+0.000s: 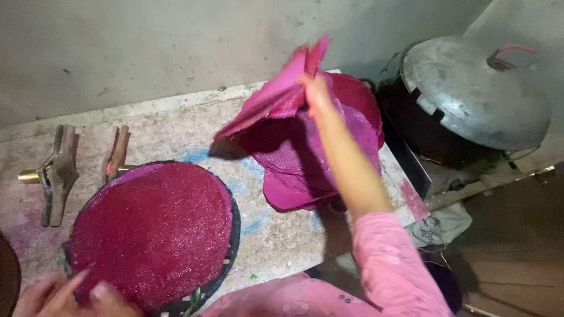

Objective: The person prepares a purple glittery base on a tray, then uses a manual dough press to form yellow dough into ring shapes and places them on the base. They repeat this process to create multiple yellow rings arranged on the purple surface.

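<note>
The right hand point(316, 94) pinches floppy magenta sheets point(276, 100) above the stack point(317, 158) at two o'clock, which may tear or slip, while the left hand point(64, 296), fingers spread, steadies the round tray point(232, 229) overhanging the desk point(176, 135)

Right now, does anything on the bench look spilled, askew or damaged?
Yes. Pink and blue powder smears stain the bench top. The pile of magenta sheets overhangs the bench's front edge, unevenly stacked. The sheet in the right hand droops folded. No tears visible.

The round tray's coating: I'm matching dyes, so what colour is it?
Deep magenta-red and grainy, covering the round tray; the head view shows it.
</note>
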`<state>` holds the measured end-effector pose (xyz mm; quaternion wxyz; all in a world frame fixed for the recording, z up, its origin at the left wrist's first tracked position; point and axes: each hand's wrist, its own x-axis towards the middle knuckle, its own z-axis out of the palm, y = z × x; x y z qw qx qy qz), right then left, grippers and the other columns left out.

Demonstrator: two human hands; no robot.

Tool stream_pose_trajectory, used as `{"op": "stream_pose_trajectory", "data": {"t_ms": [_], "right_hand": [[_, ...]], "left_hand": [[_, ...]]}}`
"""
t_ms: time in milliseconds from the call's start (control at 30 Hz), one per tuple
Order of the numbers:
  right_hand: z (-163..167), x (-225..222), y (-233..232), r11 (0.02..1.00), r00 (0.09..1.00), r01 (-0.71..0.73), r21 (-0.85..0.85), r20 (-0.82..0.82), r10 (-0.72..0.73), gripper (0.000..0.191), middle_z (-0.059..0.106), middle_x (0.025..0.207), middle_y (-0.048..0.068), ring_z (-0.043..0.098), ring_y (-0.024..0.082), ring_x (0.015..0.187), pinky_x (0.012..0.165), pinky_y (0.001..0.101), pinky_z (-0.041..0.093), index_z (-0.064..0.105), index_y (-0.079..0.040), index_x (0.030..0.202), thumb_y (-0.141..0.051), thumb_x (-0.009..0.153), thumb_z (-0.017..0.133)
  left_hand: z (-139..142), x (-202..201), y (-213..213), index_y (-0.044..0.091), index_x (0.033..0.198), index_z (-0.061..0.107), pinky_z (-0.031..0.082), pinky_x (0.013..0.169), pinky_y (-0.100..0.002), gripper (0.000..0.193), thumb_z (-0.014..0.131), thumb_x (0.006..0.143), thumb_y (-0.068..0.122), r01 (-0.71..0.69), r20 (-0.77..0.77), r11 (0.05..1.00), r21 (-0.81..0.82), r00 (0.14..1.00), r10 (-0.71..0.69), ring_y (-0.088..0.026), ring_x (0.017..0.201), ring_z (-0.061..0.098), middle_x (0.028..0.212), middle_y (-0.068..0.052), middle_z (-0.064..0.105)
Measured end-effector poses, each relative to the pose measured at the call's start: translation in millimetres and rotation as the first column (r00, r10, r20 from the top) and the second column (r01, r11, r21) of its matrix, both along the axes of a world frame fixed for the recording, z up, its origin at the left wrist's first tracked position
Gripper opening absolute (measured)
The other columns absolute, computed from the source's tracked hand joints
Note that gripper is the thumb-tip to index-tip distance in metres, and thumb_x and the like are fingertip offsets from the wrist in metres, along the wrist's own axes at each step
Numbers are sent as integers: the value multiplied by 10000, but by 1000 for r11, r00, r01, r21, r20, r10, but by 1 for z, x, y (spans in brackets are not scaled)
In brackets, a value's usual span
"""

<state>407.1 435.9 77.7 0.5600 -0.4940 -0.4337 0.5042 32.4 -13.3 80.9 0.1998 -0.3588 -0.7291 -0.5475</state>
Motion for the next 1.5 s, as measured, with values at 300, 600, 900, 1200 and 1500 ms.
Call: {"op": "stream_pose_trajectory", "data": {"t_ms": [300, 600, 900, 1200, 1500], "right_hand": [[107, -6, -75, 913, 899, -395, 103, -161, 407, 290, 704, 1025, 103, 730, 227, 894, 863, 424, 630, 588, -25, 1203, -184, 960, 591], [-79, 124, -72, 891, 692, 414, -186, 701, -175, 972, 565, 1375, 299, 556, 365, 1293, 1087, 441, 440, 472, 132, 1393, -518, 786, 865], [-18, 58, -27, 933, 985, -163, -321, 4, 174, 356, 737, 966, 147, 736, 243, 831, 732, 374, 643, 658, 57, 1174, -181, 909, 666], [116, -52, 5, 933, 923, -327, 151, 262, 281, 183, 666, 785, 93, 633, 184, 650, 579, 344, 497, 691, 82, 908, -98, 928, 660], [68, -74, -46, 921, 910, -369, 123, -153, 385, 209, 718, 978, 101, 696, 189, 810, 746, 374, 586, 708, -48, 1056, -211, 1027, 581]], "left_hand": [[51, 151, 219, 110, 1520, 364, 169, 1201, -633, 1049, 892, 690, 477, 560, -459, 802, -207, 669, -585, -478, 1466, 300, 1584, -284, 296], [39, 92, 353, 160, 1236, 700, 522, 843, -562, 432, 653, 808, 126, 604, 130, 602, -523, 754, -643, -450, 982, 662, 1026, -220, 716], [97, 11, 447, 35, 1107, 736, 513, 914, -523, 307, 664, 855, 195, 514, -2, 711, -480, 810, -587, -453, 1045, 659, 1074, -258, 714], [158, 59, 444, 14, 1107, 695, 500, 836, -547, 342, 677, 796, 156, 473, -79, 771, -427, 829, -553, -486, 1018, 627, 1088, -290, 678], [102, 139, 340, 42, 1583, 255, 524, 851, -534, 1059, 766, 655, 61, 684, 108, 359, -635, 539, -835, -484, 1091, 622, 1389, -298, 533]]}}
